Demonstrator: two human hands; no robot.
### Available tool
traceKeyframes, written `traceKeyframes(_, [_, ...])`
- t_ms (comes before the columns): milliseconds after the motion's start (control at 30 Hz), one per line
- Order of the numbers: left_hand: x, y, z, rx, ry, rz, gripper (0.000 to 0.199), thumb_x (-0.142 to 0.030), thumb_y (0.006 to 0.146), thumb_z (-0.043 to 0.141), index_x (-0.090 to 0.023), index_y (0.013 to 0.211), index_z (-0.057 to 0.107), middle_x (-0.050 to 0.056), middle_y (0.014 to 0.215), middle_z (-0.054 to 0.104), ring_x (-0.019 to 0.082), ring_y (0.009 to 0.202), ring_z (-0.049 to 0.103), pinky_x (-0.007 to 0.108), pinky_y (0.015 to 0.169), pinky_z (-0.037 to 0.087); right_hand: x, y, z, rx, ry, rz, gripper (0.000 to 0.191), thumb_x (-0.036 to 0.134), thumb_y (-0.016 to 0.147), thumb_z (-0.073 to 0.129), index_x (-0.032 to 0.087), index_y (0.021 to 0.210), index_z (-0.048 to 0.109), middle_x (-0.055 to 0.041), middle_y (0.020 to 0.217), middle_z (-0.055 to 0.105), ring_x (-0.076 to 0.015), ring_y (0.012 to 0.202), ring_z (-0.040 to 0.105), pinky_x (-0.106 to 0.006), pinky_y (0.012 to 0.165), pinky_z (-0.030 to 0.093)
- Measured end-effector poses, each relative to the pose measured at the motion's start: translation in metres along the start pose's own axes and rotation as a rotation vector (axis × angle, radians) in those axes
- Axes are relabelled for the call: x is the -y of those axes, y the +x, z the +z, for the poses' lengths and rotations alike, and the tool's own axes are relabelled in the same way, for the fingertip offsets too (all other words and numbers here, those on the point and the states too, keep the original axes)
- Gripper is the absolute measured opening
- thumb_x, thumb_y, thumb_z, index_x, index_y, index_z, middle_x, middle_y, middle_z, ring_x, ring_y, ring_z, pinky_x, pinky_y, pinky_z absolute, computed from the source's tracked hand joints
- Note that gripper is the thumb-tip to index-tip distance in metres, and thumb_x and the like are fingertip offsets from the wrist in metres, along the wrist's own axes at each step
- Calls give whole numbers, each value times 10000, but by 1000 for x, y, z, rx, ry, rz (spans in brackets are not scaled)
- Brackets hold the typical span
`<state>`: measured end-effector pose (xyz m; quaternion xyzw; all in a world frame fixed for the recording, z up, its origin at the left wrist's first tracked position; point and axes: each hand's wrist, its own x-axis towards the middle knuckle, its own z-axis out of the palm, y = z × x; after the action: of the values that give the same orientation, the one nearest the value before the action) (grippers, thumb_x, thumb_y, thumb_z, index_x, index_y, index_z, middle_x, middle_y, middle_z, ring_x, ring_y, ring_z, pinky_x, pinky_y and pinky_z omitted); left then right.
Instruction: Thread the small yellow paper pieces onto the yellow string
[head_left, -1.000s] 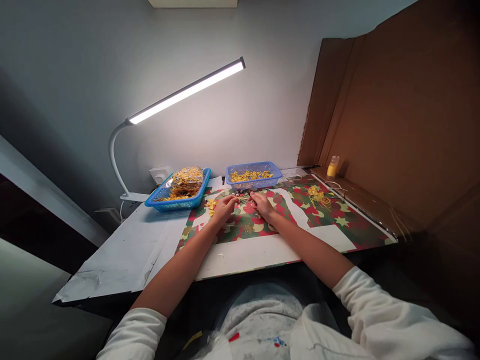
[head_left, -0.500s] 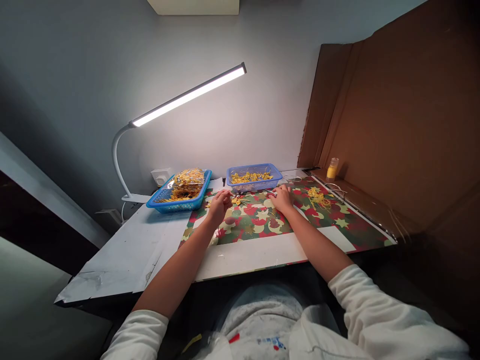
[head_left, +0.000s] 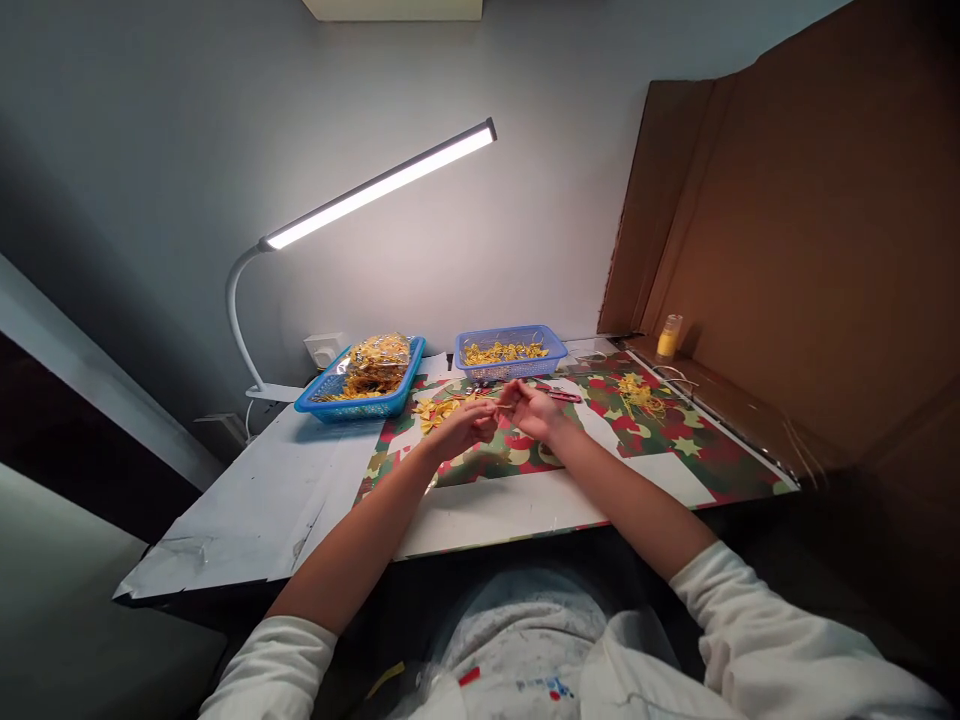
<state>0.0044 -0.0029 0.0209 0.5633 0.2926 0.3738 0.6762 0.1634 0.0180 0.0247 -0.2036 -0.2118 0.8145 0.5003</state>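
From my end, one thin pale strand [head_left: 505, 406] sits mid-scene, raised between two sets of fingertips above the tabletop [head_left: 247, 500]. The left hand [head_left: 466, 428] has its fingers curled in, the tips pinching the strand. The right hand [head_left: 531, 410] is loosely curled, fingertips meeting the same strand; I cannot tell whether it grips. The hands nearly touch.

Just left of and beyond the left hand: loose yellow pieces [head_left: 436, 411], on a patterned sheet [head_left: 525, 456] of red, green and cream. Just right of the right hand I note a slim pinkish-red tool [head_left: 564, 396] lying flat; type too small to tell. Farther right on the sheet, a tangle of yellow strands [head_left: 642, 396].

Far side, behind the hands: a violet-blue basket [head_left: 517, 370] with yellow pieces inside. Far left: a bright blue basket [head_left: 360, 410], golden pieces in it, a clear bag [head_left: 381, 352] of more on top. Far right: a small bottle [head_left: 668, 338], yellow inside, near a cardboard panel [head_left: 810, 230]. A lit lamp [head_left: 379, 187] stretches over the far left.
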Motion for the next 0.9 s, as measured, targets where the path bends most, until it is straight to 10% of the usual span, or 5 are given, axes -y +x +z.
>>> traceKeyframes(133, [7, 0, -5, 86, 80, -140, 363, -423, 695, 710, -169, 654, 453, -74, 545, 249, 45, 470, 213, 205, 440, 137, 43, -4, -13, -56, -83, -265, 317, 79, 928, 287, 201, 649, 378, 98, 435, 217, -72, 372, 153, -187, 465, 333])
traceKeyframes(567, [-7, -8, -20, 132, 284, -233, 248, -381, 701, 681, -138, 658, 650, -3, 549, 428, 85, 506, 341, 228, 452, 255, 69, -4, -33, -254, -212, -538, 263, 196, 857, 285, 210, 618, 175, 95, 422, 143, -77, 368, 104, -188, 404, 239])
traceKeyframes(767, [-8, 3, -41, -424, 483, 183, 269, -339, 724, 559, -164, 868, 705, 78, 839, 659, 168, 736, 556, 264, 650, 422, 68, -4, -32, -270, -343, -661, 210, 270, 800, 317, 221, 615, 230, 93, 447, 168, -73, 366, 107, -201, 361, 169])
traceKeyframes(900, [-11, -4, -64, -702, 1107, 282, 137, -240, 689, 575, -188, 739, 691, 82, 851, 668, 226, 831, 564, 314, 765, 424, 63, -1, -32, -295, -461, -740, 196, 279, 795, 391, 218, 628, 308, 97, 467, 204, -59, 367, 148, -190, 367, 188])
